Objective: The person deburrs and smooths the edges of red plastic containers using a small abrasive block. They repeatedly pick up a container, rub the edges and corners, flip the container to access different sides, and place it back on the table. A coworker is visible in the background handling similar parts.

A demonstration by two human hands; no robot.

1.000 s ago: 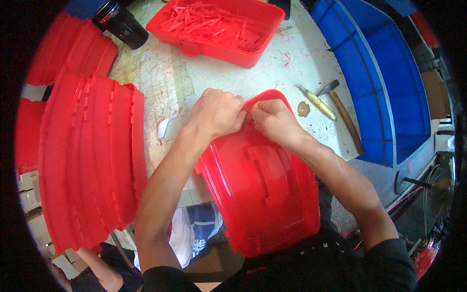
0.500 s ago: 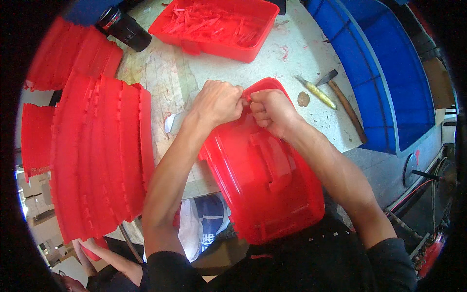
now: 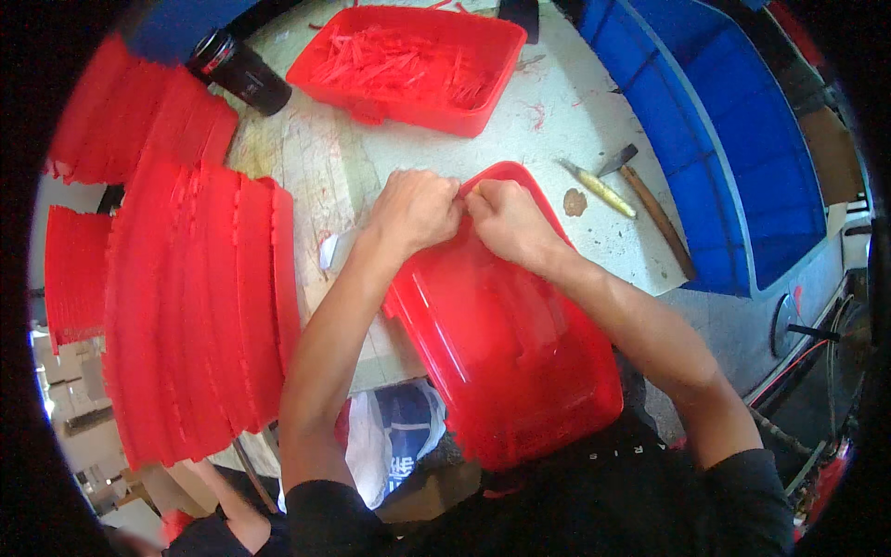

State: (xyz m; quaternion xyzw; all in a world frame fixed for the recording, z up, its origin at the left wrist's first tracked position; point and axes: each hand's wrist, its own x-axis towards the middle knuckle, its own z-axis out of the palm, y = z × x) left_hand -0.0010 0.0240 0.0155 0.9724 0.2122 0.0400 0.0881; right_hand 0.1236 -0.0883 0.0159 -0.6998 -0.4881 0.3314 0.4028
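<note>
A glossy red plastic lid (image 3: 501, 362) leans between the table's near edge and my body, its far end up on the tabletop. Both my hands meet at that far end. My left hand (image 3: 416, 212) is closed at the rim, thumb and forefinger pinched there. Right beside it, my right hand (image 3: 512, 221) is closed too, fingers curled in against the same rim. Whatever small bit lies between the fingertips is hidden by the knuckles. Beyond the hands stands a red plastic bin (image 3: 408, 116) holding many thin red plastic strips.
Tall stacks of red plastic parts (image 3: 209, 325) rise at the left. A black tumbler (image 3: 246, 76) stands far left. On the right lie a yellow-handled knife (image 3: 608, 193) and a wooden-handled hammer (image 3: 661, 215), beside a blue crate (image 3: 691, 121). Another person's arm (image 3: 237, 511) shows lower left.
My hands stay together at the rim, with the right hand turned more knuckles-up. The red bit seen between the fingertips is now hidden. The whole view has shifted slightly.
</note>
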